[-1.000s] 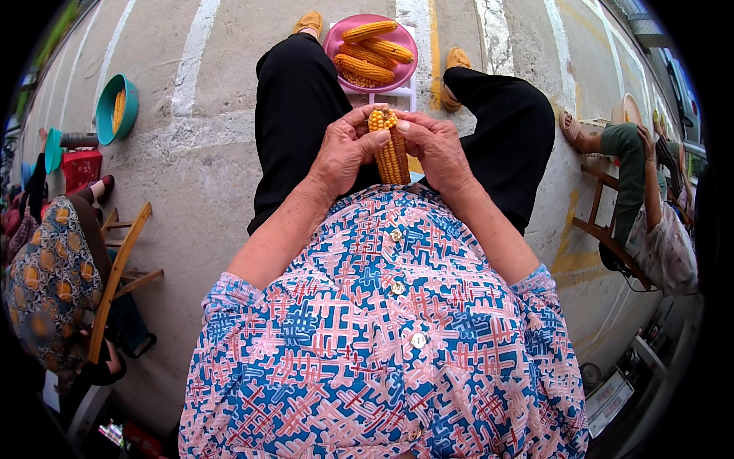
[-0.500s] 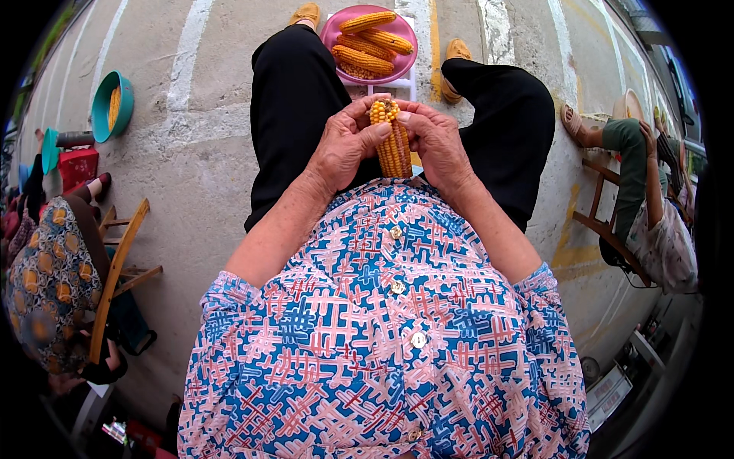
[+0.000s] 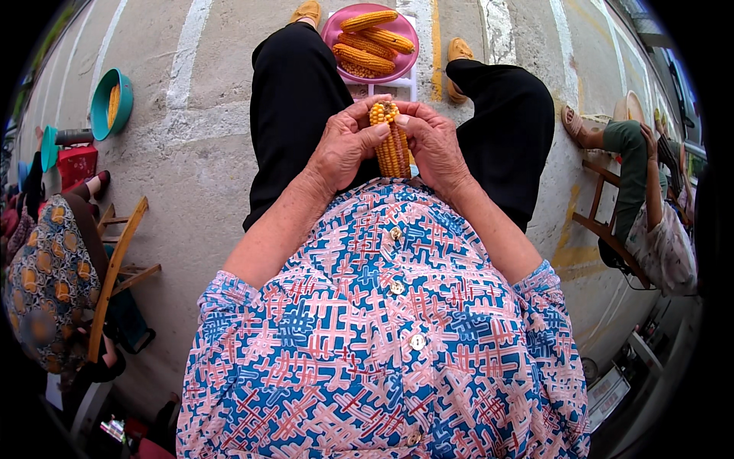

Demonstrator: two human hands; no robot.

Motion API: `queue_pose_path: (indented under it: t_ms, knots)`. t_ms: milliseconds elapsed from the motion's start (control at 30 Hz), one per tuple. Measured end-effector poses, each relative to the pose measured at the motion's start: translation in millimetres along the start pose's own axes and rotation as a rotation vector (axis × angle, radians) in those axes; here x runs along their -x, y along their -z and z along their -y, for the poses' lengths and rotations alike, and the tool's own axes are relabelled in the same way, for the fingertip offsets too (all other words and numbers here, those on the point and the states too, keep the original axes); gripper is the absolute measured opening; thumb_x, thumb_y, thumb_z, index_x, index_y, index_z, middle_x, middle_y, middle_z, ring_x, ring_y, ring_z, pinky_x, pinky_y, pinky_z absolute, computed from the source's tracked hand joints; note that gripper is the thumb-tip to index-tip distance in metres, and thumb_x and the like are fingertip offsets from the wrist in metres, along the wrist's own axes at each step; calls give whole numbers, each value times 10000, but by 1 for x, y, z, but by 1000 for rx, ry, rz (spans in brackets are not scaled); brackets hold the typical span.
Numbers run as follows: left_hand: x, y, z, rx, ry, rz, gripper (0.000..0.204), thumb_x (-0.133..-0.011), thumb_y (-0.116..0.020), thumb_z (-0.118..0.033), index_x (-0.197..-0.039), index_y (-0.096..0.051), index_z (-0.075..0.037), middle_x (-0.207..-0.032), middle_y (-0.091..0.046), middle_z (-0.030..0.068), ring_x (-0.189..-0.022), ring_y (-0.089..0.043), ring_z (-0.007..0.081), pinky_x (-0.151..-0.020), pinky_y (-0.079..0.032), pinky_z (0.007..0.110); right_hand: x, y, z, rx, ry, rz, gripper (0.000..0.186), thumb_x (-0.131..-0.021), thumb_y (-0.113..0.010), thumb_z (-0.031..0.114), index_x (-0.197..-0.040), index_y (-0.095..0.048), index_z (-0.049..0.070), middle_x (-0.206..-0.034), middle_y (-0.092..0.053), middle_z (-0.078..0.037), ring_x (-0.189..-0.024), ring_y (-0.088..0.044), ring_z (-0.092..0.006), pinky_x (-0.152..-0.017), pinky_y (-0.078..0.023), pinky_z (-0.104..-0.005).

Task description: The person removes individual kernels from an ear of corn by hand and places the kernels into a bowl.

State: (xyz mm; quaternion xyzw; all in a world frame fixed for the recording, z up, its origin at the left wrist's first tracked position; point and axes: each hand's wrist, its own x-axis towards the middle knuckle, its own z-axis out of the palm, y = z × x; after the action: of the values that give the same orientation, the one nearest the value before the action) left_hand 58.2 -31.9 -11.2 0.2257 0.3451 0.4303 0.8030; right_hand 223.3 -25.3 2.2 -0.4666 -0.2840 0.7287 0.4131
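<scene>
Your left hand (image 3: pixel 341 145) and your right hand (image 3: pixel 434 144) hold one thick yellow ear of corn (image 3: pixel 393 155)

The ear of corn is in the upper middle of the frame, between your two hands, and it stands nearly upright there. Your left hand is clamped on its left side, with the thumb lying across the kernels near the upper end. Your right hand is clamped on its right side, also with the thumb near the upper end. Some fingers are hidden behind the ear, so their exact grip I cannot tell. Along the right side of the ear runs a brownish strip.

Above your hands, at the top middle of the frame, is a round pink bowl (image 3: pixel 408 27), standing on a white frame-like stand (image 3: pixel 414 88). In it lie more yellow ears of corn (image 3: pixel 364 58), and beneath them some loose kernels (image 3: pixel 359 71). At the upper left of the frame, a round teal basin (image 3: pixel 126 115) also contains corn (image 3: pixel 114 105). Below that basin, a person in patterned clothing (image 3: pixel 53 264) is beside a brown wooden chair (image 3: pixel 118 265).
</scene>
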Motion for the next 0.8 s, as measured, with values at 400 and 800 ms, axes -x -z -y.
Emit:
queue_pose_path:
  t_ms: [400,800]
  knots:
    - [-2,2,-6,292,-84,77,461,-936,-547,-81,-1365,-387,-32,-1246,-525,103,-1141,-549,187,-982,-466,325,8,-4,8,294,208,23,529,-762,-731,220,-1187,-532,-25,-1041,-592,-95,-921,-546,-139,-847,-464,-267]
    - [-3,-2,-5,345,-24,65,422,-1006,-417,-308,-1340,-391,-51,-1230,-524,124,-1178,-517,212,-1019,-429,370,11,-12,4,456,247,24,453,-744,-709,102,-1161,-552,24,-1005,-565,-31,-862,-531,-99,-773,-471,-236]
